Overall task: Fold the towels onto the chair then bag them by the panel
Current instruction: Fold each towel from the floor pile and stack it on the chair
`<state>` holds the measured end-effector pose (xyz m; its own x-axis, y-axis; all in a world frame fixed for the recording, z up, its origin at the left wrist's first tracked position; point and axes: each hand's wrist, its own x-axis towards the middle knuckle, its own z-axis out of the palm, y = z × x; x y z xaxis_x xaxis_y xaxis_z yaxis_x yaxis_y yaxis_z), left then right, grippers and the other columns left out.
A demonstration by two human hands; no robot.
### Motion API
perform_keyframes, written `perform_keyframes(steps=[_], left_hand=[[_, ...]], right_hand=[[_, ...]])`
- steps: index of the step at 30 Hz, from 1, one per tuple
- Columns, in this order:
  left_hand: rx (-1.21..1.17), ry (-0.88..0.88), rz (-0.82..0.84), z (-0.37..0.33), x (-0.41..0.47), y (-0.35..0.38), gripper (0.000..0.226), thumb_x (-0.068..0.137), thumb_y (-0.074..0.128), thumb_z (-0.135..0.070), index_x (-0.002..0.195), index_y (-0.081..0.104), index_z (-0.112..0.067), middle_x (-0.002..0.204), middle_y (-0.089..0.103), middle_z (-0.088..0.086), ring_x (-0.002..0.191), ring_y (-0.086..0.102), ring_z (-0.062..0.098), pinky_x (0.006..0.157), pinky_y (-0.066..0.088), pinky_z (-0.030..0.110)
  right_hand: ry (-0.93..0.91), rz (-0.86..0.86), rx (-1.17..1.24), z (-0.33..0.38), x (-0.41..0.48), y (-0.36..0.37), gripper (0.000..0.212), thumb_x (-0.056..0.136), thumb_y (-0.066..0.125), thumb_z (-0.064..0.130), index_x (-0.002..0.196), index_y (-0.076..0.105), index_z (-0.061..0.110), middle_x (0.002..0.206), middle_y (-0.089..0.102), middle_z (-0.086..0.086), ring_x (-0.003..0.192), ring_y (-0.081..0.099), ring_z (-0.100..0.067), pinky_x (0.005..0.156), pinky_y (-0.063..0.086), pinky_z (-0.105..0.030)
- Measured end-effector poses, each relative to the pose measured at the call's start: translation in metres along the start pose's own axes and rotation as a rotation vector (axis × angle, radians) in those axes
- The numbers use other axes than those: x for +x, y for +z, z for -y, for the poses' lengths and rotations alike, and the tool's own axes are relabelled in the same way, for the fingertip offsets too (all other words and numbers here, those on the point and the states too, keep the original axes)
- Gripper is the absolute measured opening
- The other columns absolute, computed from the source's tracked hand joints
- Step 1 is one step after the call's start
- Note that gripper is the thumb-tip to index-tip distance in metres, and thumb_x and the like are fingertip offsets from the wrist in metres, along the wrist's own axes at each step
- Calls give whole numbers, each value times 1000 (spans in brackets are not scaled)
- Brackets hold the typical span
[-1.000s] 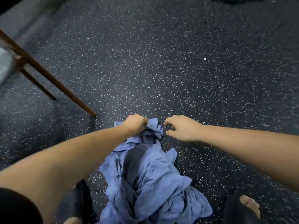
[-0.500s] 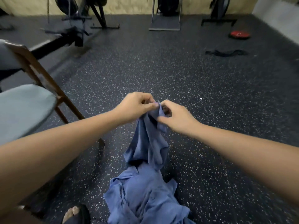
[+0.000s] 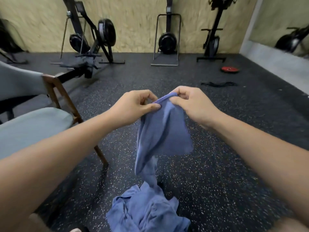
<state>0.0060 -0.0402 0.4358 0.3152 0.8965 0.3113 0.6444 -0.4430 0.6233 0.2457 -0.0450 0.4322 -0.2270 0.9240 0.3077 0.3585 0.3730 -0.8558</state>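
Note:
A blue towel (image 3: 163, 131) hangs in the air in front of me, its lower end trailing down to a crumpled pile of blue towels (image 3: 147, 210) on the floor. My left hand (image 3: 135, 107) pinches the towel's top edge on the left. My right hand (image 3: 189, 104) pinches the same edge just to the right, the two hands close together. A chair (image 3: 33, 124) with a grey cushioned seat and brown wooden legs stands at the left, its seat bare.
Dark speckled rubber floor (image 3: 234, 164) all around. Rowing machines (image 3: 93, 39) stand along the plywood back wall. A red weight plate (image 3: 229, 69) and a black strap (image 3: 219, 84) lie on the floor at the right.
Both hands have lifted one towel up from the pile; the right hand, free a second ago, now pinches its edge. My view has tilted up to the back wall.

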Motion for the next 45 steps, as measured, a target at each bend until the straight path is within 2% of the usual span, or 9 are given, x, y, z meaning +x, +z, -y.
perform_keyframes(steps=[8, 12, 16, 20, 27, 30, 32, 36, 45], left_hand=[[-151, 23, -40, -20, -9, 11, 11, 96, 80, -37, 91, 76, -28, 82, 68, -16, 70, 57, -3, 67, 40, 15], [-462, -45, 118, -12, -17, 13, 11, 98, 78, -19, 107, 73, -17, 88, 74, -5, 81, 62, 7, 80, 49, 26], [-493, -86, 159, -10, -15, 13, 13, 96, 78, -20, 108, 74, -18, 83, 67, -2, 76, 48, 14, 65, 37, 28], [-467, -73, 67, -10, -11, 16, 16, 101, 75, -24, 100, 77, -8, 69, 58, -6, 60, 41, 6, 55, 31, 20], [-528, -79, -156, 7, -4, 4, 14, 99, 77, -33, 94, 80, -19, 75, 59, -4, 73, 45, 13, 71, 33, 35], [-505, -86, -251, 19, -2, -7, 16, 99, 75, -35, 93, 78, -21, 73, 56, -5, 72, 44, 12, 71, 31, 35], [-501, -112, -303, 30, -1, -17, 17, 100, 74, -34, 94, 78, -19, 77, 62, -2, 73, 48, 11, 70, 35, 34], [-425, -176, -356, 55, -5, -30, 14, 101, 73, -31, 92, 77, -20, 76, 67, -7, 65, 49, 5, 64, 39, 29], [-263, -239, -398, 75, -9, -39, 13, 99, 74, -36, 91, 77, -27, 74, 73, -14, 63, 55, 0, 72, 45, 33]], right_hand=[[-67, 16, -148, 24, -15, 8, 13, 100, 61, 22, 93, 71, 26, 91, 71, -13, 73, 50, -12, 72, 41, -38], [-78, -10, -86, 15, -22, 25, 7, 97, 61, 36, 98, 59, 30, 92, 73, -16, 77, 55, -32, 76, 47, -48], [-42, -22, -25, 10, -24, 32, 15, 103, 64, 36, 103, 57, 22, 91, 75, -21, 68, 50, -20, 71, 41, -41], [111, 0, 229, 6, -23, 38, 31, 103, 71, 37, 117, 61, 12, 105, 82, -9, 103, 76, -18, 99, 53, -39], [198, 342, 126, -34, -28, 38, 39, 94, 81, 25, 126, 67, 8, 126, 75, -16, 125, 68, -38, 110, 52, -59], [207, 414, -8, -46, -35, 33, 49, 92, 78, 44, 118, 69, 4, 119, 73, -24, 101, 71, -24, 95, 56, -53], [181, 388, -101, -54, -34, 21, 62, 88, 77, 57, 105, 64, -1, 95, 67, -26, 84, 55, -15, 76, 45, -42], [181, 248, -157, -57, -37, -7, 38, 100, 77, 35, 86, 62, 3, 72, 54, 3, 68, 44, -10, 62, 32, -31], [237, 62, -96, -57, -46, -39, 18, 100, 76, 26, 90, 75, 12, 77, 73, 0, 70, 56, -12, 70, 37, -33]])
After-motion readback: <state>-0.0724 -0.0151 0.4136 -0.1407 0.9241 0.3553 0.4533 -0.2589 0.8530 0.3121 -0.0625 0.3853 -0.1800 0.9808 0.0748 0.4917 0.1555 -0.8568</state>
